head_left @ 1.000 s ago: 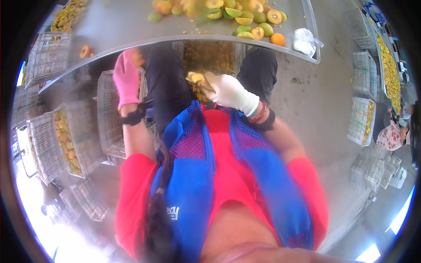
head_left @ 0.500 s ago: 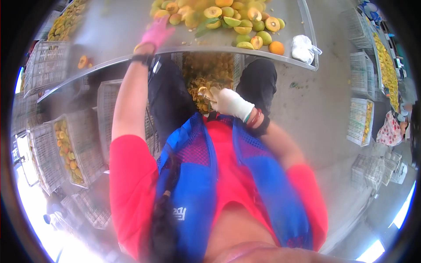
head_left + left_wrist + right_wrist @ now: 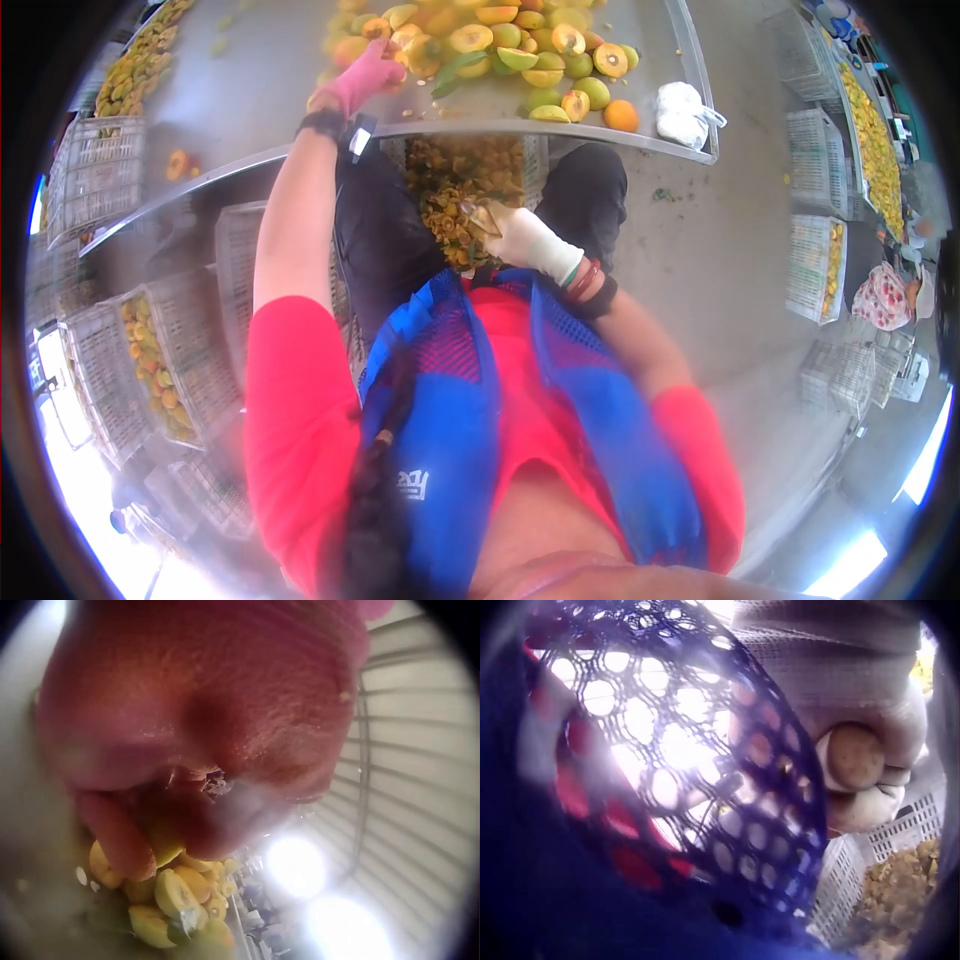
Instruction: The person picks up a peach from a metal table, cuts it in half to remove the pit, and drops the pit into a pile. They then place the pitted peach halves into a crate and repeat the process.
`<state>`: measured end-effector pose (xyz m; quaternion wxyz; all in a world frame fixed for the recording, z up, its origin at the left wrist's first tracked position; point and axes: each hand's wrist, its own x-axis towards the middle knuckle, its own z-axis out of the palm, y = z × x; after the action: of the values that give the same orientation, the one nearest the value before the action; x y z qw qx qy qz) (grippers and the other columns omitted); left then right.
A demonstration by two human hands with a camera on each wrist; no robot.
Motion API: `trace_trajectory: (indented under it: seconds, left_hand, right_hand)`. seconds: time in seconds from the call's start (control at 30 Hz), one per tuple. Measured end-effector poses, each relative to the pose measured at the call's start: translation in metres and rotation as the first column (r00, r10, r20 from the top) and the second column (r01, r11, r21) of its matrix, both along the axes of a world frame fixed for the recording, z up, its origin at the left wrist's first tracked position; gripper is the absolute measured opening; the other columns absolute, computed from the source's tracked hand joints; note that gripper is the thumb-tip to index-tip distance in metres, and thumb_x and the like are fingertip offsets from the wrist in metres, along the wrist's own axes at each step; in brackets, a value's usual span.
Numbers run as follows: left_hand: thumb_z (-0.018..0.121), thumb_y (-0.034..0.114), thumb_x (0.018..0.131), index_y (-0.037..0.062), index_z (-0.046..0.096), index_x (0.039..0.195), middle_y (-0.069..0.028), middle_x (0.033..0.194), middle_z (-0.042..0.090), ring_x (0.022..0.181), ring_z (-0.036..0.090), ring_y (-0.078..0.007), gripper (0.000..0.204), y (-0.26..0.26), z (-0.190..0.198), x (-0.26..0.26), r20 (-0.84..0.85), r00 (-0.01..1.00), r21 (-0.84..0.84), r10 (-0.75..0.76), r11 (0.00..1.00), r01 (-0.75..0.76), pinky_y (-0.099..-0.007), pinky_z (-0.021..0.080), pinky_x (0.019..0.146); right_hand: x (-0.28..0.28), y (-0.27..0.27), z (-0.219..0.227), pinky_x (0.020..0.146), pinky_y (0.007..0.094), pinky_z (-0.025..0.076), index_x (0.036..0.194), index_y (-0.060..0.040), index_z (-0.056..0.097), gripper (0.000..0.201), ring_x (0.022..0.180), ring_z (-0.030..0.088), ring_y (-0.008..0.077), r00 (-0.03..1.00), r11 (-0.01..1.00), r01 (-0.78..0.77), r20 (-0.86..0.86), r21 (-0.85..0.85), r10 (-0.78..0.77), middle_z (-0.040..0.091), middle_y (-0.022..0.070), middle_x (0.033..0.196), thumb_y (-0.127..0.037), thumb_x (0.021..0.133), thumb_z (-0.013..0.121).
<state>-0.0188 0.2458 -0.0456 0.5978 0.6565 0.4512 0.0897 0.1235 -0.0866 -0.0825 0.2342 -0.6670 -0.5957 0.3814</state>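
Observation:
My left hand (image 3: pixel 365 80), in a pink glove, is at the near left edge of a heap of cut yellow peaches (image 3: pixel 470 38) on the metal table. In the left wrist view its fingers (image 3: pixel 120 840) curl at a yellow-green peach piece (image 3: pixel 169 853), mostly hidden by the glove. My right hand (image 3: pixel 525 240), in a white glove, is low between the knees. It grips a tool whose round brown handle end (image 3: pixel 856 757) pokes out of the fist; I cannot tell its kind.
Below the right hand stands a crate (image 3: pixel 840 881) of peach scraps (image 3: pixel 455 185). The table's raised front edge (image 3: pixel 450 127) runs above the knees. A white plastic bag (image 3: pixel 682 115) lies at the table's right corner. White crates (image 3: pixel 180 330) line the left side.
My left hand has risen from beside the left crate, over the table edge, to the peach heap. A yellow piece seen earlier at the right hand no longer shows there.

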Motion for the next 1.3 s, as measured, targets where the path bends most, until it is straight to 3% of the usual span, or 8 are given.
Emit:
trace_trajectory:
  seconds: [0.17,0.23,0.33,0.4,0.5,0.67,0.83,1.3]
  left_hand:
    - [0.056,0.006,0.092,0.0035,0.041,0.138,-0.0100,0.119,0.060,0.094,0.059,-0.0148,0.049,-0.069,0.032,-0.030,0.539,0.837,-0.389,0.094,0.909,0.149,-0.0287,0.052,0.079]
    - [0.051,0.003,0.095,0.0034,0.042,0.139,-0.0092,0.121,0.062,0.090,0.056,-0.0127,0.045,-0.112,0.045,-0.031,0.519,0.842,0.125,-0.151,0.987,0.100,-0.0244,0.050,0.078]
    - [0.053,-0.005,0.091,0.0036,0.042,0.138,-0.0106,0.125,0.061,0.091,0.056,-0.0122,0.048,-0.146,0.052,-0.030,0.620,0.774,0.047,-0.130,0.991,0.129,-0.0236,0.050,0.081]
    - [0.056,-0.007,0.089,0.0044,0.044,0.135,-0.0100,0.125,0.061,0.100,0.058,-0.0140,0.049,-0.171,0.063,-0.026,0.517,0.845,0.132,-0.137,0.988,0.080,-0.0268,0.050,0.086]
    - [0.048,0.007,0.097,0.0051,0.051,0.128,-0.0087,0.120,0.063,0.111,0.060,-0.0214,0.031,-0.193,0.069,-0.013,0.281,0.899,0.732,-0.337,0.681,0.027,-0.0312,0.050,0.091]
    - [0.038,0.026,0.103,0.0037,0.060,0.106,-0.0099,0.116,0.064,0.109,0.058,-0.0234,0.031,-0.229,0.068,0.011,0.597,0.799,0.193,0.073,0.954,-0.231,-0.0328,0.047,0.095]
    - [0.035,0.019,0.104,0.0041,0.062,0.104,-0.0101,0.110,0.062,0.101,0.057,-0.0210,0.031,-0.235,0.057,0.019,0.626,0.779,0.474,-0.038,0.811,-0.342,-0.0322,0.046,0.091]
    - [0.042,0.023,0.105,0.0011,0.055,0.116,-0.0069,0.105,0.065,0.091,0.057,-0.0122,0.028,-0.241,0.044,0.020,0.711,0.699,0.235,0.080,0.910,-0.343,-0.0268,0.046,0.085]
  right_hand:
    - [-0.009,0.018,0.031,0.066,0.0459,0.049,0.098,0.0004,0.054,0.023,0.072,0.063,0.0426,0.973,0.951,0.120,-0.222,0.286,-0.056,0.063,0.0227,0.078,-0.016,0.084,0.063]
    - [-0.014,0.021,0.052,0.063,0.0408,0.049,0.097,0.0004,0.053,0.022,0.069,0.063,0.0377,0.913,0.938,0.234,-0.390,0.255,-0.122,0.061,0.0209,0.076,-0.015,0.086,0.063]
    - [-0.019,0.026,0.064,0.063,0.0409,0.049,0.097,-0.0003,0.053,0.021,0.068,0.063,0.0363,0.865,0.918,0.314,-0.471,0.242,-0.172,0.061,0.0201,0.075,-0.014,0.085,0.064]
    - [-0.017,0.024,0.063,0.051,0.0286,0.044,0.107,-0.0012,0.052,0.023,0.056,0.054,0.0104,0.874,0.928,0.290,-0.459,0.233,-0.158,0.059,0.0094,0.078,-0.011,0.089,0.063]
    - [-0.019,0.020,0.072,0.051,0.0295,0.044,0.107,-0.0023,0.052,0.023,0.055,0.054,0.0099,0.897,0.893,0.321,-0.404,0.316,-0.180,0.058,0.0085,0.075,-0.010,0.088,0.064]
    - [-0.026,0.012,0.079,0.061,0.0422,0.049,0.097,0.0006,0.052,0.020,0.068,0.062,0.0399,0.919,0.826,0.358,-0.322,0.435,-0.228,0.061,0.0232,0.075,-0.010,0.085,0.064]
    - [-0.028,0.008,0.079,0.062,0.0410,0.049,0.098,0.0014,0.052,0.019,0.067,0.063,0.0351,0.896,0.823,0.373,-0.398,0.428,-0.199,0.062,0.0216,0.076,-0.009,0.085,0.063]
    - [-0.023,0.003,0.086,0.061,0.0320,0.048,0.103,0.0015,0.055,0.020,0.067,0.055,0.0140,0.643,0.966,0.245,-0.733,-0.077,-0.222,0.060,0.0073,0.081,-0.006,0.085,0.058]
